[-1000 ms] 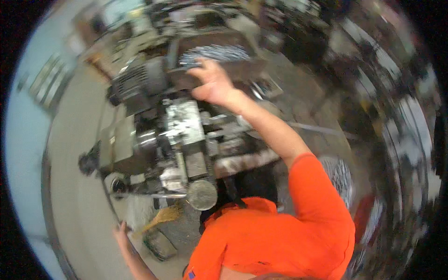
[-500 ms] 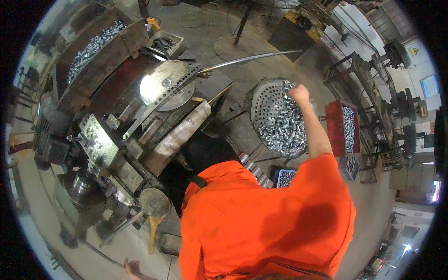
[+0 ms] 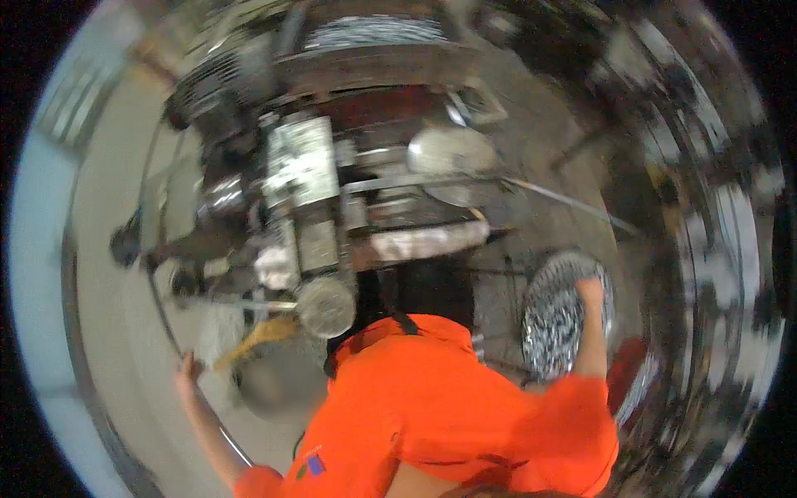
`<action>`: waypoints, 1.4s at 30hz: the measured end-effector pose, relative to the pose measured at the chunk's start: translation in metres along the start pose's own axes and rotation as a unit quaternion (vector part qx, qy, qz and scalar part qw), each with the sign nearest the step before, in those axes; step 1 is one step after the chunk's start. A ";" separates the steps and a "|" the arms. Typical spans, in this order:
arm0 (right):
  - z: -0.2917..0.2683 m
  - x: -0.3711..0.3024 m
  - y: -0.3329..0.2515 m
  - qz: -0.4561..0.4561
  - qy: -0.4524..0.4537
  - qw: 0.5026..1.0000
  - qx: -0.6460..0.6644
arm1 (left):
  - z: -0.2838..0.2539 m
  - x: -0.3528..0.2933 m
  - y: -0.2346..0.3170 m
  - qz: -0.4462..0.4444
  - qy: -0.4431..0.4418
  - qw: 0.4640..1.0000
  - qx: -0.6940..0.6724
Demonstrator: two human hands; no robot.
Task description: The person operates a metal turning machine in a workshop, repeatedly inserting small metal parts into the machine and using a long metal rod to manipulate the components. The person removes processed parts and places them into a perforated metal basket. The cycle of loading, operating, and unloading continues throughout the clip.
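My right hand (image 3: 590, 288) is over the far right side of a round perforated metal basin (image 3: 558, 267). Its fingers are curled closed, and blur hides what they hold. A heap of small shiny metal pieces (image 3: 550, 332) fills the near part of the basin. At the lower left, my left hand (image 3: 188, 369) is beside a long thin dark rod or cable (image 3: 163, 311), overlapping it in this view. Those fingers are smeared, so whether they grip it does not show.
In front stands a machine with a bright flat plate (image 3: 300, 162), a round disc (image 3: 452, 153) and a long metal bar (image 3: 432, 179). A trough of metal pieces (image 3: 374, 33) lies beyond. A red bin (image 3: 624, 369) is right of the basin. A yellowish handle (image 3: 257, 336) juts out near my left arm.
My view has swung to the right in the picture, shifting the machine and basin that way and blurring everything. My left forearm has come further into view; my right hand remains over the basin.
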State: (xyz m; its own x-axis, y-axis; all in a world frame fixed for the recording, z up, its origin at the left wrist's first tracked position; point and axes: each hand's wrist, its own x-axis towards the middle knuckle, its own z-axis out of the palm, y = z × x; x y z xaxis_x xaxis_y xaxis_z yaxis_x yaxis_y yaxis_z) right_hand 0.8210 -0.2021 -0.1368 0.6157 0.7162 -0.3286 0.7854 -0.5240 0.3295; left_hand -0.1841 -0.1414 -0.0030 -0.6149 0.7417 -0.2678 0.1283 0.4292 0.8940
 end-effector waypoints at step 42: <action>-0.413 -0.186 -0.612 -0.681 0.151 0.697 0.162 | 0.008 -0.101 0.013 0.060 0.124 0.915 0.378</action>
State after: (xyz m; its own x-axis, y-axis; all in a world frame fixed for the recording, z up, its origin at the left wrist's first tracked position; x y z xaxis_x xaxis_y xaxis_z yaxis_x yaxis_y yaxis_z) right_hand 0.1997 0.1763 0.0883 -0.7198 0.6898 0.0778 0.6312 0.6970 -0.3402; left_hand -0.1139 -0.2064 0.0332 -0.7067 0.7074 -0.0116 0.6507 0.6564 0.3819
